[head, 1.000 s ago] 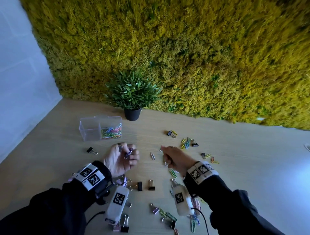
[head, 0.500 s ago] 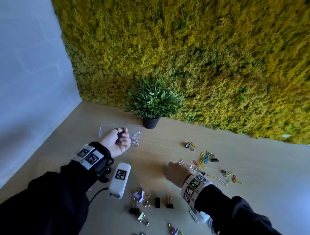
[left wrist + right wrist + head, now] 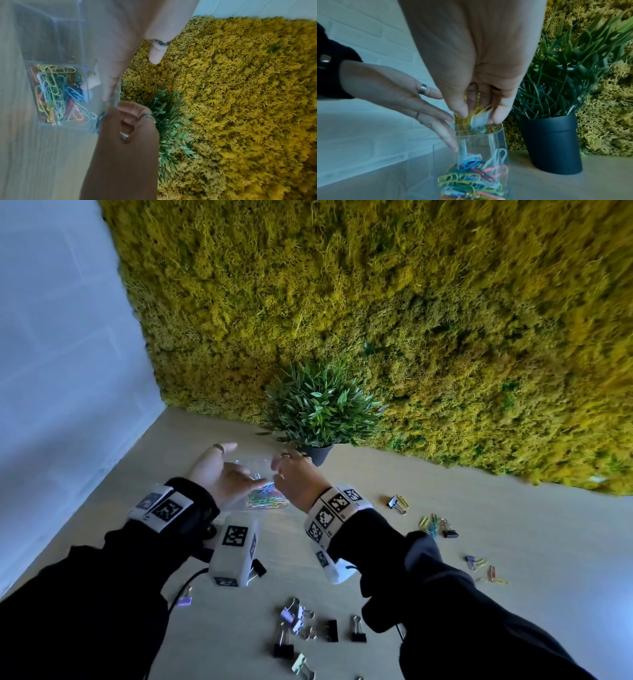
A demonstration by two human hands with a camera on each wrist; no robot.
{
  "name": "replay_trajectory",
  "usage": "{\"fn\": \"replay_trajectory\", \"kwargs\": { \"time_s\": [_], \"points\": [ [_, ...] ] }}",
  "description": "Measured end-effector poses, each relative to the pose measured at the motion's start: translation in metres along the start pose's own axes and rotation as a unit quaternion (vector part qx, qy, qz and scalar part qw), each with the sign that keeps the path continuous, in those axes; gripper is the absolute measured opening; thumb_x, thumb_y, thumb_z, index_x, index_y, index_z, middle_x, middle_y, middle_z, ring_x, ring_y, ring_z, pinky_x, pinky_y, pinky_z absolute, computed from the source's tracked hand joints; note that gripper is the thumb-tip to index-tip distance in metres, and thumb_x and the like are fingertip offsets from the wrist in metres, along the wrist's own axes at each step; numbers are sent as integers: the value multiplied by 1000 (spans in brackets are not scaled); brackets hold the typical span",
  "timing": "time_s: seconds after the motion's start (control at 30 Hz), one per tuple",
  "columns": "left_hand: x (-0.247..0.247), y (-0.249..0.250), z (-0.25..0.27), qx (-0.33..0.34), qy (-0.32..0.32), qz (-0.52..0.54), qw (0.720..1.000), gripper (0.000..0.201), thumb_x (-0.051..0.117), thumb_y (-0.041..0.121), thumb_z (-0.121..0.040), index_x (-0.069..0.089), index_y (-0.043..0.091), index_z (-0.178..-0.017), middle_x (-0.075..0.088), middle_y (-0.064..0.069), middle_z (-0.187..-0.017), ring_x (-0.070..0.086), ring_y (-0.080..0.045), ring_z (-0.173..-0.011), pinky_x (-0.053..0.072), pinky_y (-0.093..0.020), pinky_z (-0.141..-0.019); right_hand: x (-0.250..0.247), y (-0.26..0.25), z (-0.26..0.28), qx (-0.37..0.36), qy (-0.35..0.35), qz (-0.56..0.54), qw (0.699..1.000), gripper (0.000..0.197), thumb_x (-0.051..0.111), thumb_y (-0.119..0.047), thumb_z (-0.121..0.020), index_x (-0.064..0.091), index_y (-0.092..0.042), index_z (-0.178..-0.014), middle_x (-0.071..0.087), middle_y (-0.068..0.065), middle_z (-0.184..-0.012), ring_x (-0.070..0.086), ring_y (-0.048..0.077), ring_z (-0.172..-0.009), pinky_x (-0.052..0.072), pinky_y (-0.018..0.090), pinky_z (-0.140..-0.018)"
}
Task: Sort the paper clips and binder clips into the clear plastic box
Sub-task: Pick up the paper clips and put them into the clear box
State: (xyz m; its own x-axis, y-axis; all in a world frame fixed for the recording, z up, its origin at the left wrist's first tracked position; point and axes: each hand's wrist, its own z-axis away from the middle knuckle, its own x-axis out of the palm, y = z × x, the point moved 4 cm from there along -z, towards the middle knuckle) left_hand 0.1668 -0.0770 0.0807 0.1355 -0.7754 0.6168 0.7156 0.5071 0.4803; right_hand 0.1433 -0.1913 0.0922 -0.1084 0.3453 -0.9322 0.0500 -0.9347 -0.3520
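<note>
The clear plastic box point(image 3: 255, 463) stands on the table in front of the potted plant. Its right compartment holds several coloured paper clips point(image 3: 267, 500) point(image 3: 471, 180) point(image 3: 56, 94); the compartment point(image 3: 51, 40) beside it looks empty. My right hand point(image 3: 294, 474) point(image 3: 479, 81) hovers just above that right compartment and pinches a few paper clips point(image 3: 479, 115), yellow and white, in its fingertips. My left hand point(image 3: 222, 474) point(image 3: 412, 102) is held flat with straight fingers, its fingertips at the box's rim, and holds nothing.
A potted plant point(image 3: 318, 412) in a black pot stands right behind the box, against the moss wall. Several binder clips point(image 3: 308, 625) lie near the front. More paper clips and binder clips point(image 3: 435, 525) are scattered to the right. A white wall is at left.
My right hand has left the table and come over the box with paper clips. My left hand, curled round clips before, now has its fingers spread at the box.
</note>
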Motion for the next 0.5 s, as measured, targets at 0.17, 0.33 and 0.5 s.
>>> {"fn": "replay_trajectory", "kwargs": {
  "time_s": [0.17, 0.33, 0.5],
  "points": [
    [13, -13, 20, 55, 18, -127, 990, 10, 41, 19, -93, 44, 10, -97, 38, -4, -72, 37, -14, -62, 53, -31, -66, -21, 38, 48, -20, 83, -110, 990, 32, 45, -14, -94, 51, -3, -124, 55, 13, -127, 52, 23, -115, 35, 24, -97],
    [44, -69, 25, 117, -19, -377, 918, 23, 42, 16, -94, 59, 20, -108, 53, -4, -120, 51, -19, -105, 49, -32, -77, -45, 147, 106, 113, 77, -103, 985, 31, 35, -11, -98, 55, -2, -120, 58, 13, -127, 56, 22, -114, 40, 24, -95],
    [88, -137, 10, 117, -119, -690, 704, 34, 43, 10, -94, 49, 10, -128, 50, -4, -134, 49, -23, -121, 41, -25, -83, -35, 240, 148, 271, -34, -39, 961, 33, 33, -10, -97, 54, 0, -121, 52, 18, -132, 50, 28, -119, 38, 29, -96]
  ]
}}
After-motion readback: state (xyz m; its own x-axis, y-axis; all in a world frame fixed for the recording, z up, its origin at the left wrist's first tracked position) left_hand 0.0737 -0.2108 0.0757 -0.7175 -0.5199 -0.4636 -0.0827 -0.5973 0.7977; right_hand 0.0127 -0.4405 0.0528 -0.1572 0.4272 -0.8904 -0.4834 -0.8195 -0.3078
